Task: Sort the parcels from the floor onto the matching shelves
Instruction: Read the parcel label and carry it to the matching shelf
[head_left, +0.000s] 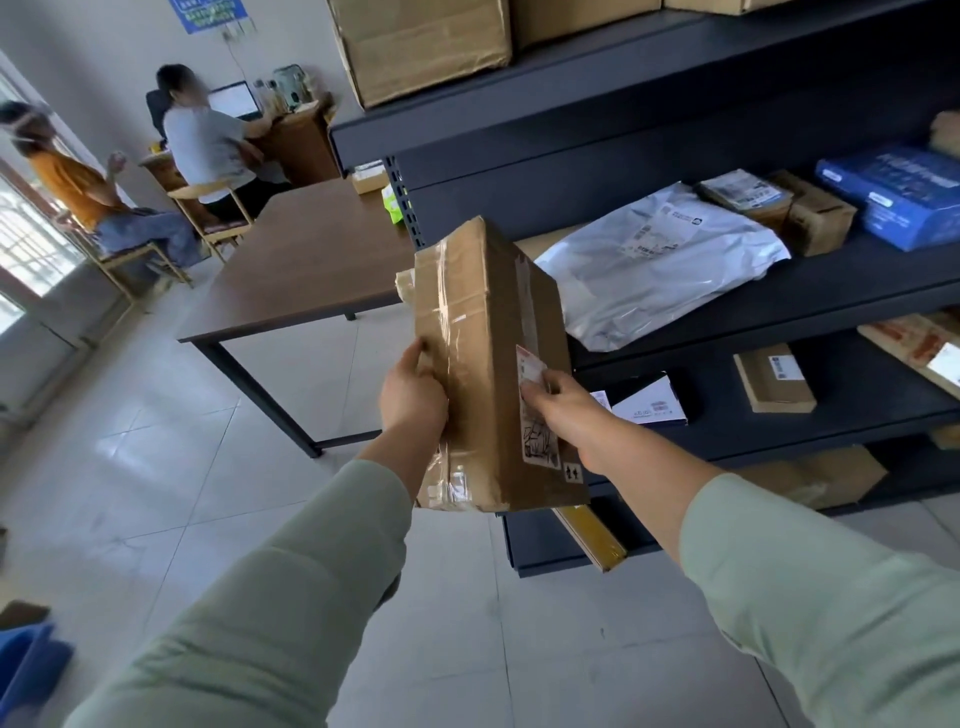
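Our left hand grips the left edge of a taped cardboard parcel, fingers wrapped round its side. Our right hand holds the opposite edge, its fingertips pressed on the shipping label. Between the two hands the parcel stands upright in the air, well above the tiled floor. Just beyond our right hand runs the dark shelf unit, where a grey poly mailer lies, with a blue package further right. Beyond our left hand stands a brown table.
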